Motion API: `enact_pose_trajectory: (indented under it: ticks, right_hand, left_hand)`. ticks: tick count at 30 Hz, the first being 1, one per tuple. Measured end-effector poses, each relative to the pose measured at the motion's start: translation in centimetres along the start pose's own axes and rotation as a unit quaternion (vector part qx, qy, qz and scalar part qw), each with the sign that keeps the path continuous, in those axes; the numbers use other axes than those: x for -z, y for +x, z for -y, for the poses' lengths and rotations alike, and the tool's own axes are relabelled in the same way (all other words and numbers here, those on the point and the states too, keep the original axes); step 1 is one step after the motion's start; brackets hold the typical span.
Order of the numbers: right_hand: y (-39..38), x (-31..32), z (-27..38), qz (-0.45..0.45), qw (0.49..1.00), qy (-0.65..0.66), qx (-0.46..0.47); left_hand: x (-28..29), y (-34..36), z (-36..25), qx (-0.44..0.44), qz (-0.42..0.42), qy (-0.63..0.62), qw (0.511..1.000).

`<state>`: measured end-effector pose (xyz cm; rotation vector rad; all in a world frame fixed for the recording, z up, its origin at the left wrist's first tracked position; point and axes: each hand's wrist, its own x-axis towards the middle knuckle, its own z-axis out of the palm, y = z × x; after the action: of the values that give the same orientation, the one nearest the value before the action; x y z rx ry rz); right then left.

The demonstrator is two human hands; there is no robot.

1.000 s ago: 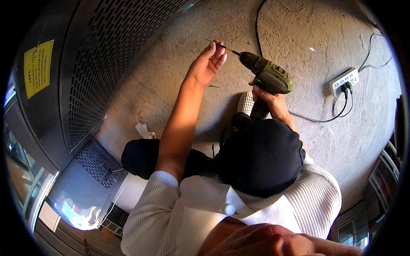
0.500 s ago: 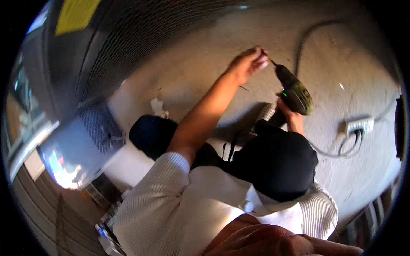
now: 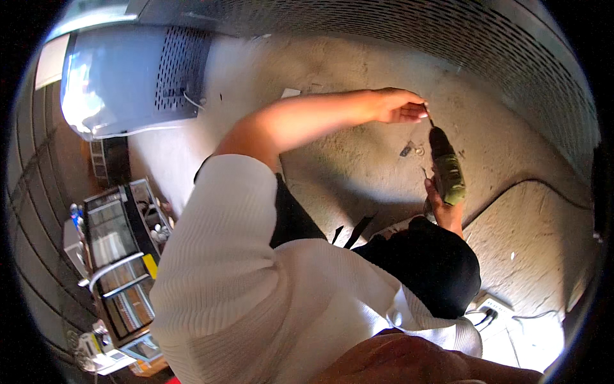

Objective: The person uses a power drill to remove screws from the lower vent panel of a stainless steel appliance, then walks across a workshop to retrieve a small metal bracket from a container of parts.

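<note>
My right hand (image 3: pixel 446 208) is wrapped around the grip of an olive-green and black power drill (image 3: pixel 448 169). The drill points away from me over the floor. A thin dark bit (image 3: pixel 431 120) projects from its nose. My left hand (image 3: pixel 403 105) reaches across from the left, thumb and fingers pinched at the tip of the bit. Whether a small screw sits between those fingertips cannot be made out. Small loose parts (image 3: pixel 412 151) lie on the floor just left of the drill.
A perforated metal panel (image 3: pixel 409 25) curves along the far side. At upper left stands a blue-grey box with a slotted face (image 3: pixel 134 70). A parts case (image 3: pixel 115 256) lies at lower left. A white power strip (image 3: pixel 495 306) and dark cable (image 3: pixel 511 187) are at right.
The view has swung, bringing the parts case and loose floor parts into sight. The drill now points more directly away from me. My left hand stays at its tip.
</note>
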<state>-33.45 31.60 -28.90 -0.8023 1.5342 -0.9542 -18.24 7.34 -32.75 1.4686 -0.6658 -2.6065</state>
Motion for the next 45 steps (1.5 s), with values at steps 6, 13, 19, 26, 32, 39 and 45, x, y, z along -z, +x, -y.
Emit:
enact_pose_trajectory:
  ticks: [6, 13, 19, 26, 32, 39, 45]
  right_hand:
    - [5.3, -4.4, 7.0, 0.238, 0.944, -0.196, 0.115]
    - [10.2, -16.4, 16.0, 0.446, 0.825, -0.282, 0.204]
    - [11.8, -29.7, 18.9, 0.400, 0.815, -0.345, 0.237]
    - [15.1, -39.9, 16.0, 0.235, 0.844, -0.424, 0.230]
    - [17.3, -44.4, 14.2, 0.118, 0.842, -0.487, 0.200]
    - [18.5, -46.6, 13.1, 0.044, 0.830, -0.534, 0.155]
    - [19.0, -47.2, 13.0, 0.035, 0.824, -0.540, 0.166]
  left_hand:
    - [9.6, -9.6, -1.8, -0.087, -0.038, -0.064, 0.993]
    - [21.6, -17.8, -4.8, -0.175, -0.059, -0.085, 0.979]
    - [34.2, -19.2, -4.9, -0.221, -0.080, -0.190, 0.953]
    - [40.9, -13.8, -8.3, -0.241, -0.079, -0.225, 0.941]
    - [44.0, -7.7, -11.2, -0.240, 0.057, -0.279, 0.928]
    - [44.5, -4.7, -12.5, -0.234, 0.108, -0.274, 0.927]
    - [45.0, -4.5, -13.2, -0.214, 0.096, -0.256, 0.938]
